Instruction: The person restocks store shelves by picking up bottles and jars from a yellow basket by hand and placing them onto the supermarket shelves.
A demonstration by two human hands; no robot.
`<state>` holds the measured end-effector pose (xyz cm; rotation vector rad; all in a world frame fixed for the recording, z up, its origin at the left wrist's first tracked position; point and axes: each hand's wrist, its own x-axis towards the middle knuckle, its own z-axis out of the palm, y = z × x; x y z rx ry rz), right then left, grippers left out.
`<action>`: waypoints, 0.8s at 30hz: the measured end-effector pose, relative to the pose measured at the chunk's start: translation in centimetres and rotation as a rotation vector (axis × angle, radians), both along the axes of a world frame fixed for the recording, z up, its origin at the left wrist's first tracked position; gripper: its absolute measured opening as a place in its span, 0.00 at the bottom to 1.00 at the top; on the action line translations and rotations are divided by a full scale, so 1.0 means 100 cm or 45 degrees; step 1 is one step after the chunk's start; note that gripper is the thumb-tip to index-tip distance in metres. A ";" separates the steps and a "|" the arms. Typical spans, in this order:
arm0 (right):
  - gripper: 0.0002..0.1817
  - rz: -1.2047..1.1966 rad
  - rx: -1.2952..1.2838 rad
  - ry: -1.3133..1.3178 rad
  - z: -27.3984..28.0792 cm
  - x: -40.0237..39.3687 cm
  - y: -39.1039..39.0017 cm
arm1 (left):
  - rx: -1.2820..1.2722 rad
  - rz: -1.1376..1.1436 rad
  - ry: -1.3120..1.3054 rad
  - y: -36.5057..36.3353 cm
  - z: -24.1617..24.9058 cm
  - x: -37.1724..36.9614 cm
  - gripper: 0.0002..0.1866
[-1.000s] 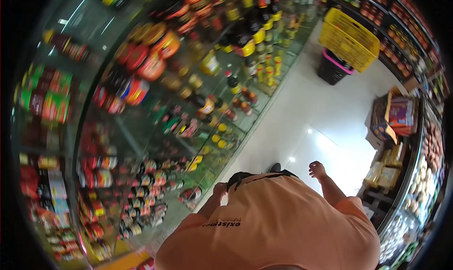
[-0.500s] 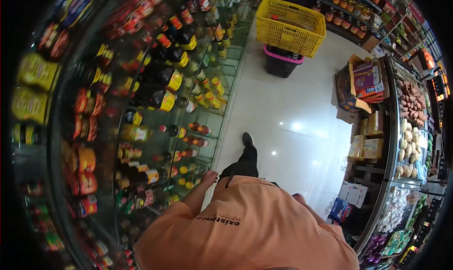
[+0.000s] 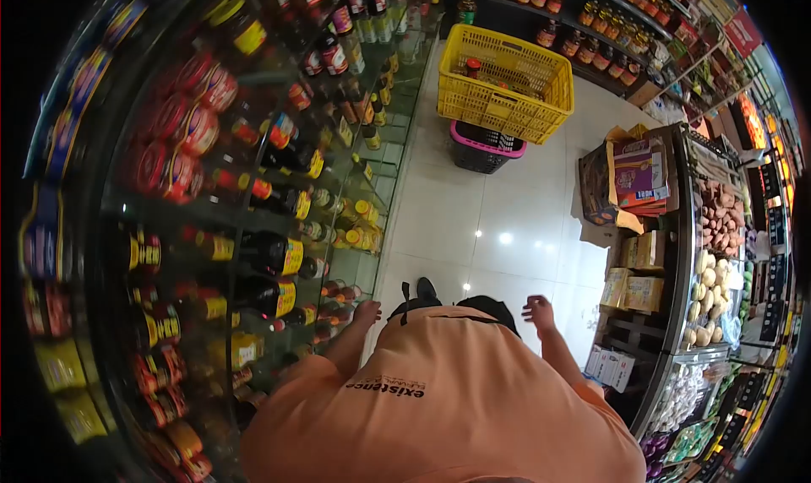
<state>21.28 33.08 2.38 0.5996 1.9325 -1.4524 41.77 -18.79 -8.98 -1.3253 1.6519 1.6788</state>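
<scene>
My left hand point(image 3: 367, 312) hangs at my side beside the glass shelving. Its fingers look loosely curled and hold nothing I can see. Nearest to it are several small bottles point(image 3: 338, 290) on a low shelf. My right hand point(image 3: 538, 312) is out over the tiled floor, fingers apart, with nothing in it. Ahead on the floor, a yellow plastic crate point(image 3: 507, 116) holds a few red-capped jars point(image 3: 473, 66). It rests on a black basket with a pink rim point(image 3: 487, 148). Neither hand touches them.
Shelves of dark sauce bottles point(image 3: 274, 253) and red-lidded jars point(image 3: 173, 170) line the left. On the right, an open carton point(image 3: 598, 183) and small boxes point(image 3: 629, 289) sit by a produce stand with potatoes point(image 3: 711, 289). More jars point(image 3: 587, 52) fill the far shelf.
I have moved forward along the aisle, and the crate and basket appear nearer. My right hand has swung forward into fuller view. The left hand stays by the shelves.
</scene>
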 end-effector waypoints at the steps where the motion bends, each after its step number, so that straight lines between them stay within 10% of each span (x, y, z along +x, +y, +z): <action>1: 0.13 -0.004 0.027 0.057 0.019 -0.023 -0.014 | 0.009 0.085 0.014 -0.005 -0.002 -0.021 0.16; 18: 0.12 0.125 0.313 -0.630 -0.092 -0.204 0.125 | -0.050 0.120 -0.187 0.010 0.051 -0.258 0.15; 24: 0.13 0.479 0.511 0.142 -0.077 -0.427 0.095 | 0.003 0.184 0.092 0.047 0.066 -0.348 0.14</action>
